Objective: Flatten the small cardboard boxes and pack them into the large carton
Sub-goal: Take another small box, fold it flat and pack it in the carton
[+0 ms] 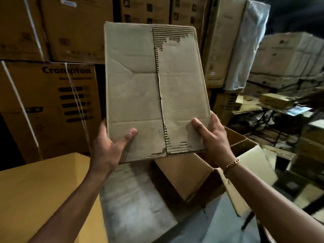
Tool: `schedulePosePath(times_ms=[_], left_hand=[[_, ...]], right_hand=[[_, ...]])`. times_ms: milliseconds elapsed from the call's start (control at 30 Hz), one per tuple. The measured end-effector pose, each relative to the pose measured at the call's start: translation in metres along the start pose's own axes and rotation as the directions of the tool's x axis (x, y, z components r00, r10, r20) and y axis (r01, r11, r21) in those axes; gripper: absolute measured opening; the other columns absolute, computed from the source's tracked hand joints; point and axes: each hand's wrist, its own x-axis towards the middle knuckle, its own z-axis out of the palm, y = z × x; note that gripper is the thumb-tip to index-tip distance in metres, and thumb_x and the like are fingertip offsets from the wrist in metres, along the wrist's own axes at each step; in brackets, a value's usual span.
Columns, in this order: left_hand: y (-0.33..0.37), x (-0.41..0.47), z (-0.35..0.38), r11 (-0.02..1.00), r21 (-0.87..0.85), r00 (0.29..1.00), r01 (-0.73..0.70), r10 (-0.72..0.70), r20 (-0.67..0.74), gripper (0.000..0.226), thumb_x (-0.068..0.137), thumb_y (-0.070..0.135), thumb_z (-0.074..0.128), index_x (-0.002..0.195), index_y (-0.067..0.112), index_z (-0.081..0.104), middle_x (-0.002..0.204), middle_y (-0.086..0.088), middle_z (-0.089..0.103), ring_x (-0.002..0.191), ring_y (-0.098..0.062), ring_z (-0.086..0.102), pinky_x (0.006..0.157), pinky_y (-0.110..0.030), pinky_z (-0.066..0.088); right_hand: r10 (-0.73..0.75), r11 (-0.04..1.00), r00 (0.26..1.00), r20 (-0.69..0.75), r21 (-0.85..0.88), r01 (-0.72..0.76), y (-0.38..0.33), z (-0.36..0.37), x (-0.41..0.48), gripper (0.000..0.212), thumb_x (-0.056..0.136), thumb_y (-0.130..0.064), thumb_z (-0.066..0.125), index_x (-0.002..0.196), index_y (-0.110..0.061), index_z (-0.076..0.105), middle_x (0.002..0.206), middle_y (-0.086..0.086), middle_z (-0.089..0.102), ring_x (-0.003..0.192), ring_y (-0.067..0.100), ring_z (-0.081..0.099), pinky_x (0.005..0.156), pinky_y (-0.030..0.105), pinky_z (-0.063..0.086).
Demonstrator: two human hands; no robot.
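Flattened box [136, 95]: dull brown corrugated sheet, rectangular, creased, held upright. Centre seam ragged; liner torn off at top edge and just below grip, flutes exposed. Left hand [108, 148] clamps lower left edge, thumb on face. Right hand [213, 137] clamps lower right edge the same way. Fingers of both hidden behind sheet. Large carton [182, 174] below grip, open, blurred, part-covered by sheet. Behind: stacked carton [52, 106], print "Crompton"; smaller text unreadable.

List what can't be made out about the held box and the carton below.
1. Head view: fingers of left hand and right hand, behind the flattened box; only thumbs show of each grip.
2. Inside of the large carton, covered by box and right hand.
3. Print on far-right stacked boxes, blurred.
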Motion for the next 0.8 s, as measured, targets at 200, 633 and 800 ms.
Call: schedulePosePath(times_ms=[200,633,800], left_hand=[[0.025,0.041,0.108,0.998,-0.003,0.998,-0.06,0.06,0.033,0.103,0.06,0.078,0.075,0.143,0.028,0.042,0.125,0.008,0.061,0.114,-0.015,0.062,0.097,-0.045,0.056],[0.041,0.148,0.272,0.998,-0.063,0.992,-0.032,0.04,0.123,0.086,0.058,0.073,0.075,0.132,0.033,0.054,0.118,0.01,0.068,0.106,-0.015,0.068,0.093,-0.043,0.057],[0.048,0.177,0.304,0.998,-0.051,0.987,0.029,-0.021,0.16,0.067,0.06,0.066,0.078,0.117,0.033,0.063,0.11,0.007,0.074,0.098,-0.016,0.073,0.092,-0.043,0.058]], right_hand=[[-0.056,0.996,0.996,-0.075,-0.079,0.05,0.006,-0.086,0.074,0.076,0.069,-0.071,0.074,0.134,-0.034,0.056,0.119,-0.009,0.071,0.108,0.01,0.069,0.094,0.044,0.057],[0.007,0.99,0.998,-0.06,-0.139,-0.016,0.038,-0.187,0.226,0.053,0.077,-0.059,0.076,0.12,-0.032,0.062,0.113,-0.006,0.073,0.099,0.013,0.073,0.084,0.038,0.061],[0.092,0.976,0.996,0.0,-0.197,-0.09,0.051,-0.209,0.275,0.049,0.085,-0.053,0.071,0.122,-0.022,0.061,0.101,-0.007,0.072,0.072,-0.002,0.072,0.057,0.015,0.054]])
